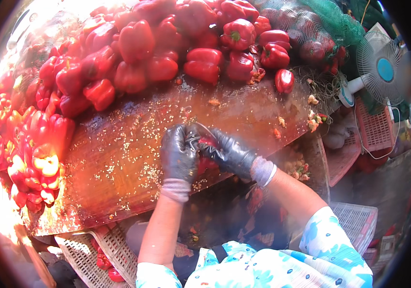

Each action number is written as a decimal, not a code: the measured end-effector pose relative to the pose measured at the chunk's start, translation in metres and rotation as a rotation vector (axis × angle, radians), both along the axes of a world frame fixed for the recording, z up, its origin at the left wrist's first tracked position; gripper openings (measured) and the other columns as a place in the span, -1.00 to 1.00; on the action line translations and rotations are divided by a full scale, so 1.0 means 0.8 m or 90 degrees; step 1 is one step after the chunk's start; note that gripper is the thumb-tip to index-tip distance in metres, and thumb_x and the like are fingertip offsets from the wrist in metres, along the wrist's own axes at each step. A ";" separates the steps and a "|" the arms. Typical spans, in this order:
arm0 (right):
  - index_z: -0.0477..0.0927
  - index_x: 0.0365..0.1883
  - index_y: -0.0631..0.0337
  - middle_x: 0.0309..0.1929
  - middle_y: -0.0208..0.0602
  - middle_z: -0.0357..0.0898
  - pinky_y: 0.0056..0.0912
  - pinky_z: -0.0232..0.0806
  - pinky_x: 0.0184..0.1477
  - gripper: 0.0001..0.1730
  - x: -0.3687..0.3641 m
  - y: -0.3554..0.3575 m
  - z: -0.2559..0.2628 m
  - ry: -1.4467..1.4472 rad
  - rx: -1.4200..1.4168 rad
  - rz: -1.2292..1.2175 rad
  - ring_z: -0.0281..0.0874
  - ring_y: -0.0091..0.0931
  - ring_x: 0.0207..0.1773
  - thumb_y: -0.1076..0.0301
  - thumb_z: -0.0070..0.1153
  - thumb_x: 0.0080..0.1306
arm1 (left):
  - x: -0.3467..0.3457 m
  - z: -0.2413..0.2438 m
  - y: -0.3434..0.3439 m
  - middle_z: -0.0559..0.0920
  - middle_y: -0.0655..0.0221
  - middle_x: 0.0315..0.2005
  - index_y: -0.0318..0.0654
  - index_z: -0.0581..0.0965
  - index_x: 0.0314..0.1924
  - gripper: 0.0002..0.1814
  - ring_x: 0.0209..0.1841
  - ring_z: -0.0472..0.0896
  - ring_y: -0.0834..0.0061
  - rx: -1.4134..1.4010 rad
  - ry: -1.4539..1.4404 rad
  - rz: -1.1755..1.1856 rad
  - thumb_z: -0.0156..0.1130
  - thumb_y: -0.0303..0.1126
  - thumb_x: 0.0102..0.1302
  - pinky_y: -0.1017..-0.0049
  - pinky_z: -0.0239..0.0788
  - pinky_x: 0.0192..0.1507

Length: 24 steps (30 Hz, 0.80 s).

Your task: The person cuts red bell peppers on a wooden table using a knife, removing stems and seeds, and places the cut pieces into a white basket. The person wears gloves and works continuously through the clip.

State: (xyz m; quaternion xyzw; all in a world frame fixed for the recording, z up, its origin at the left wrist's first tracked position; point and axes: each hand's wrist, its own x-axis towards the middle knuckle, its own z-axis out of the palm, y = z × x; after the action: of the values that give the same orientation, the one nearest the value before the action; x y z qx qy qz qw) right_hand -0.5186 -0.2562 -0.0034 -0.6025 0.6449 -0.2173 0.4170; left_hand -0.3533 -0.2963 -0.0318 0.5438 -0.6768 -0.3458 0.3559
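Both hands wear dark coated gloves with pale knitted cuffs and meet over the near edge of a wet wooden table (119, 180). Between them is a red bell pepper (206, 163), mostly covered by the fingers. My left hand (181, 153) closes around its left side. My right hand (230, 151) is on its right side, fingers bent inward. A thin curved strip or blade (205, 129) shows above the fingers; which hand has it I cannot tell. Beyond the hands lies a large heap of red bell peppers (137, 41), and pale seeds are scattered over the wood.
Peppers with a cut look (34, 158) are piled at the left. Netted peppers (311, 46) and a fan (381, 68) stand at the back right. Plastic crates (353, 219) are at the lower right, and another crate (83, 255) holds peppers below the table's left part.
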 end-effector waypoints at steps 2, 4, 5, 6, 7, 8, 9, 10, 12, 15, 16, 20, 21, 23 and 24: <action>0.28 0.45 -0.12 0.19 0.04 0.54 -0.07 0.37 0.19 -0.33 0.009 0.010 -0.010 -0.014 -0.033 0.010 0.51 -0.07 0.22 -0.04 0.08 0.43 | -0.002 -0.018 0.006 0.61 0.30 -0.22 -0.29 0.60 -0.18 -0.86 -0.14 0.58 0.39 -0.132 0.031 0.048 0.31 -0.42 0.31 0.41 0.41 -0.02; 0.27 0.46 -0.11 0.20 0.01 0.52 -0.08 0.37 0.19 -0.32 0.013 0.018 -0.021 -0.037 -0.103 0.033 0.50 -0.08 0.23 0.00 0.11 0.42 | 0.009 -0.018 0.011 0.60 0.31 -0.21 -0.28 0.58 -0.18 -0.89 -0.13 0.57 0.41 -0.137 0.033 0.009 0.27 -0.50 0.28 0.43 0.41 -0.01; 0.26 0.46 -0.10 0.20 -0.01 0.52 -0.08 0.37 0.19 -0.31 0.010 0.020 -0.020 -0.044 -0.101 0.057 0.49 -0.08 0.23 0.02 0.12 0.41 | 0.017 -0.019 0.014 0.60 0.31 -0.20 -0.28 0.57 -0.18 -0.88 -0.12 0.57 0.42 -0.119 0.044 -0.014 0.25 -0.54 0.28 0.43 0.41 0.01; 0.26 0.46 -0.09 0.20 -0.02 0.51 -0.08 0.37 0.19 -0.30 0.008 0.020 -0.017 -0.049 -0.103 0.082 0.49 -0.08 0.23 0.03 0.14 0.40 | 0.021 -0.020 0.015 0.60 0.32 -0.19 -0.28 0.56 -0.17 -0.87 -0.12 0.57 0.43 -0.105 0.056 -0.034 0.23 -0.57 0.27 0.44 0.41 0.02; 0.25 0.46 -0.08 0.19 -0.02 0.51 -0.09 0.37 0.19 -0.29 0.008 0.020 -0.016 -0.022 -0.129 0.105 0.49 -0.08 0.22 0.03 0.15 0.40 | 0.024 -0.024 0.017 0.60 0.32 -0.18 -0.28 0.55 -0.16 -0.85 -0.11 0.56 0.44 -0.088 0.065 -0.029 0.21 -0.59 0.26 0.44 0.41 0.03; 0.25 0.46 -0.07 0.19 -0.03 0.51 -0.09 0.37 0.18 -0.28 0.008 0.020 -0.016 0.005 -0.155 0.129 0.49 -0.09 0.21 0.04 0.16 0.39 | 0.027 -0.029 0.020 0.60 0.33 -0.18 -0.28 0.55 -0.15 -0.83 -0.10 0.56 0.45 -0.071 0.074 -0.023 0.20 -0.60 0.25 0.45 0.40 0.04; 0.25 0.46 -0.06 0.18 -0.04 0.50 -0.09 0.37 0.17 -0.28 0.009 0.021 -0.018 0.033 -0.180 0.151 0.49 -0.09 0.21 0.04 0.17 0.39 | 0.030 -0.032 0.022 0.60 0.33 -0.17 -0.29 0.54 -0.14 -0.81 -0.10 0.56 0.45 -0.053 0.084 -0.018 0.19 -0.62 0.24 0.45 0.40 0.06; 0.27 0.45 -0.05 0.15 -0.03 0.53 -0.10 0.38 0.17 -0.28 0.010 0.017 -0.022 0.016 -0.195 0.150 0.50 -0.10 0.19 0.09 0.21 0.37 | 0.034 -0.027 0.023 0.61 0.33 -0.13 -0.30 0.54 -0.10 -0.81 -0.06 0.57 0.46 -0.010 0.097 -0.038 0.23 -0.58 0.28 0.45 0.40 0.07; 0.29 0.44 -0.04 0.12 -0.02 0.54 -0.10 0.38 0.19 -0.29 0.011 0.010 -0.027 -0.054 -0.177 0.154 0.50 -0.11 0.19 0.13 0.23 0.36 | 0.036 -0.036 0.026 0.61 0.32 -0.12 -0.30 0.54 -0.08 -0.82 -0.03 0.57 0.46 -0.052 0.146 -0.025 0.24 -0.55 0.31 0.45 0.39 0.08; 0.30 0.45 -0.04 0.19 -0.10 0.54 -0.16 0.38 0.19 -0.29 0.011 0.002 -0.021 -0.136 -0.107 0.151 0.53 -0.19 0.19 0.17 0.25 0.36 | 0.041 -0.044 0.031 0.61 0.27 -0.09 -0.30 0.55 -0.05 -0.81 0.01 0.58 0.37 -0.103 0.163 -0.038 0.26 -0.47 0.36 0.37 0.39 0.11; 0.29 0.46 -0.05 0.22 -0.13 0.53 -0.18 0.38 0.19 -0.28 0.011 0.001 -0.022 -0.171 -0.074 0.137 0.53 -0.23 0.20 0.16 0.24 0.37 | 0.044 -0.046 0.033 0.61 0.26 -0.10 -0.30 0.55 -0.06 -0.82 0.01 0.59 0.33 -0.125 0.150 -0.053 0.26 -0.47 0.35 0.34 0.39 0.12; 0.25 0.50 -0.22 0.26 -0.44 0.53 -0.46 0.49 -0.16 -0.30 0.002 -0.019 -0.041 -0.401 0.093 -0.069 0.48 -0.61 0.05 -0.01 0.15 0.44 | 0.055 -0.055 0.053 0.52 0.22 -0.38 -0.22 0.43 -0.30 -0.80 -0.09 0.61 0.04 -0.266 0.109 -0.111 0.32 -0.40 0.28 0.07 0.42 0.09; 0.25 0.50 -0.23 0.23 -0.48 0.53 -0.49 0.47 -0.22 -0.31 0.003 -0.018 -0.042 -0.397 0.086 -0.073 0.47 -0.64 -0.01 0.01 0.14 0.44 | 0.058 -0.053 0.059 0.49 0.24 -0.40 -0.21 0.41 -0.31 -0.79 -0.08 0.61 0.02 -0.274 0.092 -0.120 0.31 -0.40 0.29 0.06 0.42 0.10; 0.24 0.50 -0.26 0.18 -0.53 0.55 -0.54 0.44 -0.29 -0.33 0.009 -0.020 -0.057 -0.380 0.068 -0.064 0.45 -0.68 -0.10 0.06 0.13 0.45 | 0.063 -0.057 0.060 0.51 0.22 -0.36 -0.23 0.40 -0.30 -0.78 -0.03 0.60 0.02 -0.231 0.126 -0.123 0.32 -0.40 0.29 0.09 0.42 0.14; 0.26 0.49 -0.25 0.15 -0.54 0.56 -0.55 0.43 -0.31 -0.34 0.009 -0.021 -0.055 -0.378 0.067 -0.069 0.44 -0.69 -0.12 0.08 0.14 0.45 | 0.067 -0.056 0.058 0.52 0.20 -0.34 -0.23 0.41 -0.29 -0.78 -0.03 0.61 0.02 -0.215 0.137 -0.117 0.32 -0.40 0.29 0.10 0.42 0.15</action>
State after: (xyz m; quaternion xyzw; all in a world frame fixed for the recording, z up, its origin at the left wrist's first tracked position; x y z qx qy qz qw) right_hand -0.5112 -0.2727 -0.0470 -0.4551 0.5363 -0.3717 0.6059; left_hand -0.2997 -0.2499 -0.0769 0.3723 -0.7300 -0.3148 0.4790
